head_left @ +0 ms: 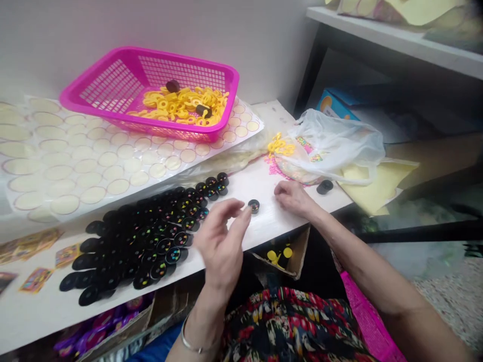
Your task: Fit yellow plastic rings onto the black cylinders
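Note:
My left hand hovers over the white table, fingers apart and slightly curled, its fingertips touching a small black disc with coloured dots. Left of it lies a large heap of the same black discs. My right hand rests on the table just right of the single disc, fingers curled down; I cannot see anything in it. Another black disc lies past that hand, by a white plastic bag.
A pink basket with yellow rings stands at the back on sheets of round stickers. Loose yellow rings lie by the bag. An open cardboard box sits under the table edge. A shelf frame stands at right.

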Demonstrator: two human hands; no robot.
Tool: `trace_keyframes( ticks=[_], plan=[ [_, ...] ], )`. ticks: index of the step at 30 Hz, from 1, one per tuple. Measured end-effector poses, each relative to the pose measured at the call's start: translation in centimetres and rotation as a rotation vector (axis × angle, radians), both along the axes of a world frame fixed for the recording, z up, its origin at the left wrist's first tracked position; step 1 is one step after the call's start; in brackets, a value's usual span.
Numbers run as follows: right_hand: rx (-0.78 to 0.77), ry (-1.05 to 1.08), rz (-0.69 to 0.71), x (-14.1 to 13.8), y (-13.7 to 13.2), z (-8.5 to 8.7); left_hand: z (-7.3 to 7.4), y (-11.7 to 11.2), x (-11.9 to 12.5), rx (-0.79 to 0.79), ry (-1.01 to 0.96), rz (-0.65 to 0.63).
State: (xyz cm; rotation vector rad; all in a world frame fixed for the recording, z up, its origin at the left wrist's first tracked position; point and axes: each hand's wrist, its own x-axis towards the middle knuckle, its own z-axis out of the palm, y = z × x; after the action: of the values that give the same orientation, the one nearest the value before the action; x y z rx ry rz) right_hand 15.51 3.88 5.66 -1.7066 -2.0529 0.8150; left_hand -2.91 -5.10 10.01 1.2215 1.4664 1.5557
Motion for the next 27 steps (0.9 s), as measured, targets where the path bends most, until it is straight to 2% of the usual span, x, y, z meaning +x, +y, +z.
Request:
trace_keyframes(
  ticks=[2,5,8,14,22,27],
  plan=[
    [-0.012,0.062,0.03,-0.1,-1.3,-0.5,-2.3,1.9,0.0,-0.103,0.196,-0.035],
    [0.103,-0.07,0.082,-0.1,-2.3,-1.3,-5.7,4.3,0.2,-0.188,0.552,-0.09],
    [0.21,-0.214,0.108,0.3,-2.4,-2.0,-7.5,5.3,0.4,-0.2,0.727,-0.201],
    [0.242,-0.102,0.089,1.5,-2.3,-2.9,-8.1,5.2,0.9,-0.14,0.706,-0.153],
    [0.266,-0.02,0.056,2.0,-2.3,-2.8,-8.7,5.1,0.8,-0.116,0.71,-0.15],
    [0.305,-0.09,0.045,1.4,-2.2,-3.1,-8.7,5.0,0.8,-0.077,0.696,-0.158]
  ],
)
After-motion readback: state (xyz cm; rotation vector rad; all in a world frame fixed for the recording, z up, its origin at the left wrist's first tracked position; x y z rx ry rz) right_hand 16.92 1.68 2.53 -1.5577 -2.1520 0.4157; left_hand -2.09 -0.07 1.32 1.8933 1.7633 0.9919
